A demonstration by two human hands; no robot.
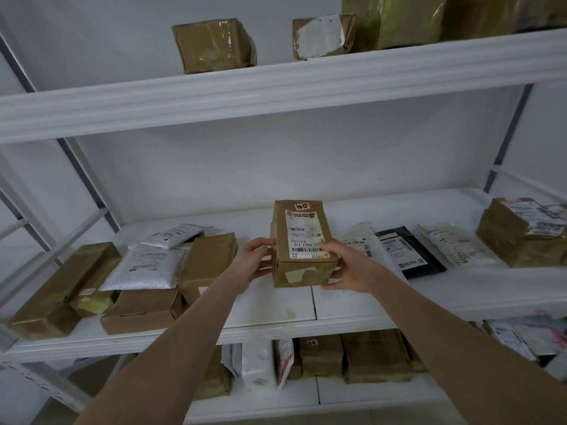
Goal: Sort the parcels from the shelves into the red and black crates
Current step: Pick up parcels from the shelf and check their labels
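Brown cardboard, taped at the seams: the parcel (pixel 302 240) in hand sits over the middle shelf (pixel 276 305), between a brown box (pixel 205 262) on the left and a row of flat mailers, one of them black (pixel 408 250), on the right. The left hand (pixel 254 260) grips its left side with curled fingers. The right hand (pixel 351 271) holds the near right corner, thumb on top at the edge of the white label (pixel 305 237), fingers tucked beneath. Whether the far end rests on the shelf or is already clear of it cannot be told.

The step looks like lifting this parcel off and deciding its crate. The grip on two sides seems sound for a box of this shape. It is best brought straight toward the body and slightly up, so the corners do not drag the mailers along. The label and the small red-edged sticker (pixel 302 206) face the camera (too blurred to read here), so it makes sense to read them before turning away. Neither crate is in view, so the turn should wait until the parcel is clear of the shelf lip.
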